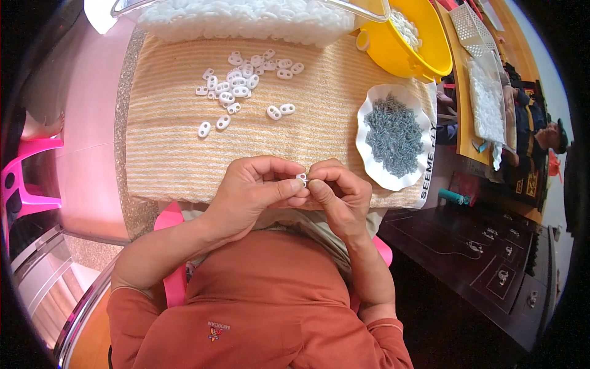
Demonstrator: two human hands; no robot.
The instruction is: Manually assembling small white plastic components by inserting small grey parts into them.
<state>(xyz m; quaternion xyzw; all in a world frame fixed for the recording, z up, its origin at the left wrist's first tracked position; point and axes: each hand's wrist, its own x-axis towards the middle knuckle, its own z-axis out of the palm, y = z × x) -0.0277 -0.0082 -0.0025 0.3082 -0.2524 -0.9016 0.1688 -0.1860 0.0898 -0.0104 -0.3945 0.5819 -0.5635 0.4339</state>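
Close to the table's near edge, my left hand (249, 187) pinches a small white two-hole plastic cord lock (301, 176) between thumb and fingers. My right hand (341, 194) is closed right beside it, thumb and forefinger pressed together at the cord lock's right side. Whatever the right fingertips hold is too small and covered to make out. Beyond my hands, a loose pile of similar white pieces (238, 83) lies on the striped cloth (178, 163), with several more scattered nearer. To the right, a white scalloped plate (362, 138) carries a heap of small grey metal springs (396, 135).
A clear bin (372, 11) full of white plastic parts stands along the far edge. Right of it sits a yellow basin (384, 52) with white pieces inside. Pink chairs (37, 147) are at the left; another person (544, 135) is at the far right.
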